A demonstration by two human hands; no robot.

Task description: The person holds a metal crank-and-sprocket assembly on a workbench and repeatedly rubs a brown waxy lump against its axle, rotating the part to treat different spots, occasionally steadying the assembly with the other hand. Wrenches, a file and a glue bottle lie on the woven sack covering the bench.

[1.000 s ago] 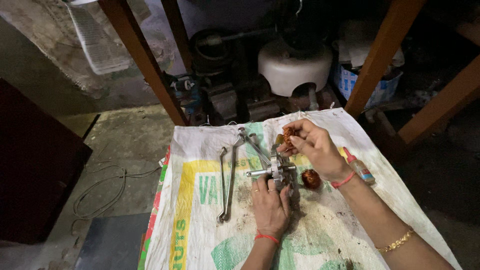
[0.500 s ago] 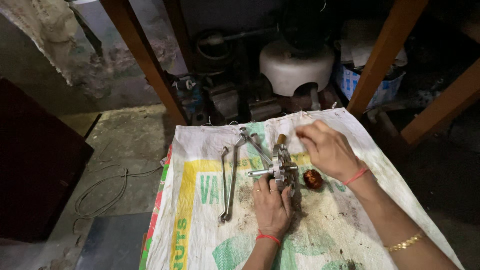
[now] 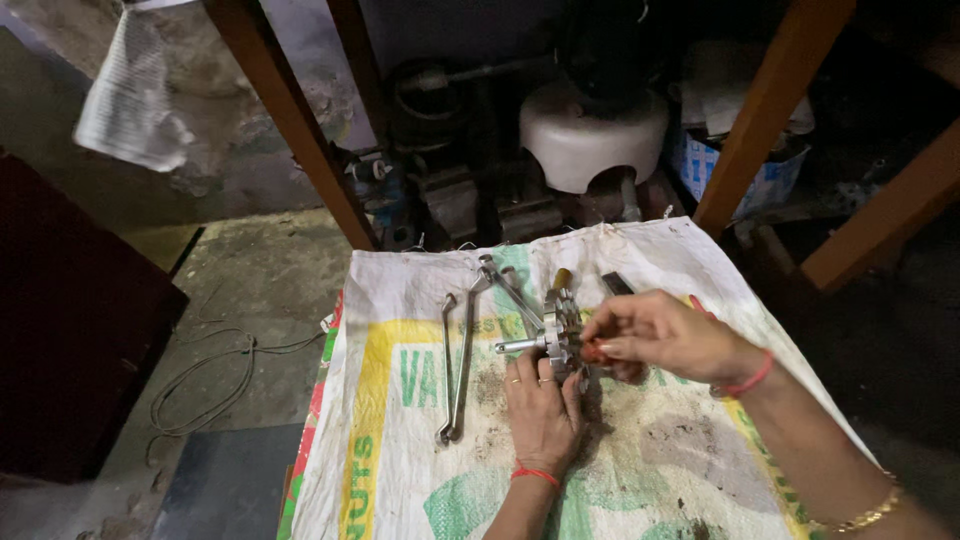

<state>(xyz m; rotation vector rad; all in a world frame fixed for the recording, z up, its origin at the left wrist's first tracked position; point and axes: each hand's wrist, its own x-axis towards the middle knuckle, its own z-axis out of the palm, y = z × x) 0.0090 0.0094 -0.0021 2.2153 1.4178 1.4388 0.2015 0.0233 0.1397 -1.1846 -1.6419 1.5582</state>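
Note:
A round metal motor part with a projecting shaft [image 3: 548, 338] stands on edge on a white woven sack [image 3: 420, 470]. My left hand [image 3: 541, 408] lies on the sack and grips the part from below. My right hand [image 3: 664, 337] reaches in from the right, its fingertips pinching a small reddish piece [image 3: 592, 352] against the part's side. Just behind the part a tool with a brownish handle [image 3: 562, 279] pokes out.
Two long ring spanners [image 3: 455, 368] lie left of the part and another tool [image 3: 505, 284] behind it. Beyond the sack stand wooden legs [image 3: 290, 120], a white rounded housing [image 3: 594, 140] and dark machine parts. A loose cable [image 3: 205, 385] lies on the concrete floor.
My right hand has come down from behind the part to its right side, now pinching at it. The reddish piece that lay on the sack beside the part is no longer visible there.

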